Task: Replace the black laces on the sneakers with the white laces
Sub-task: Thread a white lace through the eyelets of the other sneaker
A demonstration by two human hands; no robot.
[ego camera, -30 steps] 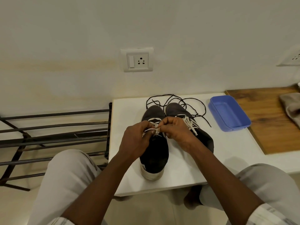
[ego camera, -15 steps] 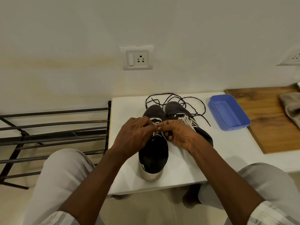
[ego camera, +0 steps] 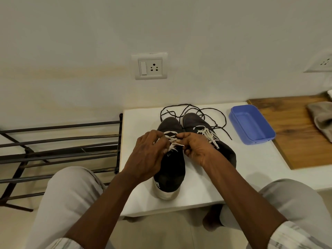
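On the white tabletop point(ego camera: 140, 123) the dark fabric sneaker point(ego camera: 170, 169) lies lengthwise near-to-far, toe toward the wall. Left hand point(ego camera: 147, 155) and right hand point(ego camera: 197, 150) pinch its white lace point(ego camera: 173, 140); thin black laces point(ego camera: 188, 104) lie beyond.

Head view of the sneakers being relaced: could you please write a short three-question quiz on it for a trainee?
1. True or false: the black laces lie loose on the white table by the sneakers' toes.
2. The left hand and right hand both pinch the white lace of which sneaker? A) left sneaker B) the other one C) neither
3. Fill the gap: the blue tray stands to the ___ of both sneakers.
Key: 1 true; 2 A; 3 right.
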